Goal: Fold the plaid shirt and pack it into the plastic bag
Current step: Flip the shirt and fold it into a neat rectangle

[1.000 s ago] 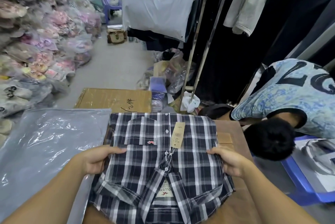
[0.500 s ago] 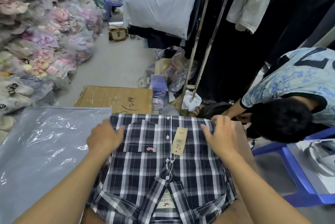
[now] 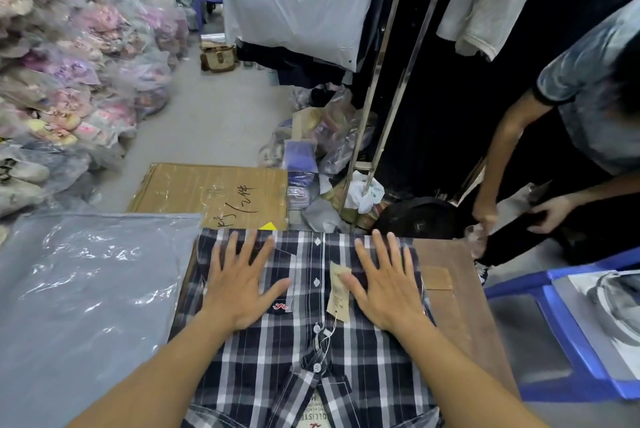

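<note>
The plaid shirt (image 3: 311, 334) is laid front-up on the brown table (image 3: 460, 316), its collar nearest the wearer and its folded far edge pointed away, so the long axis is run from near to far, straight ahead. Where the sides of the shirt were pinched a second ago, both hands are now moved up and spread flat: the left hand (image 3: 242, 285) is pressed over the chest pocket, the right hand (image 3: 384, 285) over the other panel with its thumb laid on the paper hang tag (image 3: 337, 289); each grip is released, with fingers splayed and nothing grasped. The fold is judged to be finished and merely smoothed (the packing step seems next). The plastic bag (image 3: 86, 296) is spread flat just beside the shirt on the left, not yet opened. Farther off, a flattened cardboard box (image 3: 214, 195) is seen on the floor.
</note>
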{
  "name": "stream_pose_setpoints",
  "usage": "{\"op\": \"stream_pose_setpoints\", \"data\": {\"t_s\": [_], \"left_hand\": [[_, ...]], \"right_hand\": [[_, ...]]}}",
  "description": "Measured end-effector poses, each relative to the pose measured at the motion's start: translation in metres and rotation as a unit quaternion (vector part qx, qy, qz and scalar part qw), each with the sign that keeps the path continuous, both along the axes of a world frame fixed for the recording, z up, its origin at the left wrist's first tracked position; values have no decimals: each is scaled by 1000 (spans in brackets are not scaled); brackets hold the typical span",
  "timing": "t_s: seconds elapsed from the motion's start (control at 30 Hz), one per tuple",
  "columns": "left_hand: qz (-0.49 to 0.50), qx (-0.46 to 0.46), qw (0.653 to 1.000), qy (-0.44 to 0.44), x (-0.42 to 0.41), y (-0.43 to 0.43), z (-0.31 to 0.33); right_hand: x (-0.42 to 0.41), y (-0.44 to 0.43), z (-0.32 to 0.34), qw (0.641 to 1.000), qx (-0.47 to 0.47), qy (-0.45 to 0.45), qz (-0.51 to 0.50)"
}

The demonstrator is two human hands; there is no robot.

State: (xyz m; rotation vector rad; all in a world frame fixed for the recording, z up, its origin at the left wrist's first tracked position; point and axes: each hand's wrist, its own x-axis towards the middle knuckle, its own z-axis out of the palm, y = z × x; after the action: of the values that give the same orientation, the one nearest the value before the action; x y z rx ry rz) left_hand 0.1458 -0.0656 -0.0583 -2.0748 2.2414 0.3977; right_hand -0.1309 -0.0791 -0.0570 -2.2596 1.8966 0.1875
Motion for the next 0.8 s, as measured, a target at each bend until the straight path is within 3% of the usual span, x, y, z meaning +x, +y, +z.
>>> {"op": "stream_pose_setpoints", "data": {"t_s": [0.13,0.33,0.4,0.5,0.63,0.7,0.8], "left_hand": [[-87,14,996,10,-21,-13,0],[-100,17,995,-11,-22,-20,-7],[-56,-9,998,-36,-6,-16,-10],[40,-7,999,-4,18,-10,-11],[50,77,995,33,19,-18,1],[38,93,993,56,12,-19,15],[-83,110,988,70,-8,-8,34]], "right_hand": [[30,-10,-1,995,24,1,94],[24,-17,-3,993,58,-16,98],[7,-15,-1,997,44,-14,54],[-19,-4,-2,999,18,-13,-29],[-35,2,-3,990,40,-120,-67],[-40,6,4,974,18,-190,-124],[-51,18,13,964,-35,-183,-193]]}}
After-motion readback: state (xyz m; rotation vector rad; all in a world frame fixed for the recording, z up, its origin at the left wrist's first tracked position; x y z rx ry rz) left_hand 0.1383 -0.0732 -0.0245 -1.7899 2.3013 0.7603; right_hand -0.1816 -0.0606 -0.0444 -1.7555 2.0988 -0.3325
